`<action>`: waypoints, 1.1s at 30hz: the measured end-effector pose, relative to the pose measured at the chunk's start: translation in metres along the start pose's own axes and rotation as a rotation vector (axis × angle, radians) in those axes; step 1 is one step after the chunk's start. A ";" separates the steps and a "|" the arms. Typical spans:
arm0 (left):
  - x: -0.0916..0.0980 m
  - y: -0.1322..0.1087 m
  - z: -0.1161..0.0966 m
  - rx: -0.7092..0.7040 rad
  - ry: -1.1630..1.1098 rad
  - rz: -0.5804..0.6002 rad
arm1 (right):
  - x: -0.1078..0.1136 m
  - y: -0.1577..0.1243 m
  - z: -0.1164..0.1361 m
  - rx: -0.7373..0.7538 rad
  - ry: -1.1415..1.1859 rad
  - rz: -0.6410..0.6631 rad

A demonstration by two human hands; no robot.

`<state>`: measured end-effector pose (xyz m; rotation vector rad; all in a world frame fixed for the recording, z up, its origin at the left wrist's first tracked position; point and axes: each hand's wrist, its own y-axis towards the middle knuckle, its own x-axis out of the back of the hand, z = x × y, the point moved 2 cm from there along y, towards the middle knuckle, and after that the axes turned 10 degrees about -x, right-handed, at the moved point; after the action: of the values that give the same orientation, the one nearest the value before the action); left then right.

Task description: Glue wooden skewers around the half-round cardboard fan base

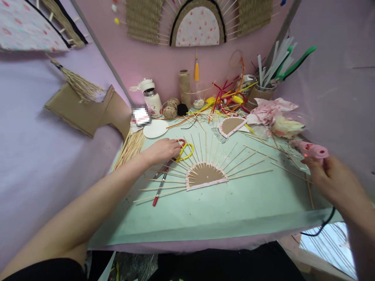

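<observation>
Right hand [329, 177] is wrapped around the pink glue gun [316, 150], right side of table [211, 216]. Left hand [165, 150], fingers part-curled, is at the scissors [184, 159]; can't tell if it grips them. Stick-fanned cardboard half-disc [206, 175] lies mid-table, between the hands.

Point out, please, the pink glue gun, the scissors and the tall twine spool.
Pink glue gun [314, 150], head view: on its body.
Scissors [192, 150], head view: on the yellow handle loop.
Tall twine spool [184, 88], head view: on its wound side.
</observation>
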<state>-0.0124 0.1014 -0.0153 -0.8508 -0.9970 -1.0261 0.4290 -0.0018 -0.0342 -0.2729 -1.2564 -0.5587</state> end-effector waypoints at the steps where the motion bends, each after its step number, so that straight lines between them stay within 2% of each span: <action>1: 0.000 0.000 0.000 -0.001 -0.005 -0.001 | 0.000 0.000 0.001 -0.046 -0.006 0.025; 3: 0.001 0.000 -0.001 0.000 -0.008 0.005 | 0.002 -0.002 0.004 -0.109 -0.014 0.079; 7: 0.001 0.001 -0.002 -0.005 0.003 0.022 | 0.005 -0.005 0.010 -0.102 -0.045 0.107; 12: 0.001 0.002 -0.002 -0.018 -0.006 0.015 | 0.002 -0.003 0.010 -0.076 -0.081 0.078; 21: 0.002 0.003 -0.003 0.000 -0.031 0.083 | -0.018 0.011 -0.006 -0.086 -0.081 0.019; 26: 0.002 0.003 -0.003 0.009 -0.048 0.083 | -0.019 0.010 -0.007 -0.102 -0.054 -0.009; 33: -0.005 0.000 0.001 0.019 -0.066 0.036 | -0.015 0.004 0.010 0.047 -0.050 -0.052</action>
<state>-0.0132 0.1039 -0.0195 -0.8888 -1.0422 -0.9612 0.4201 0.0095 -0.0448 -0.2163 -1.3260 -0.5691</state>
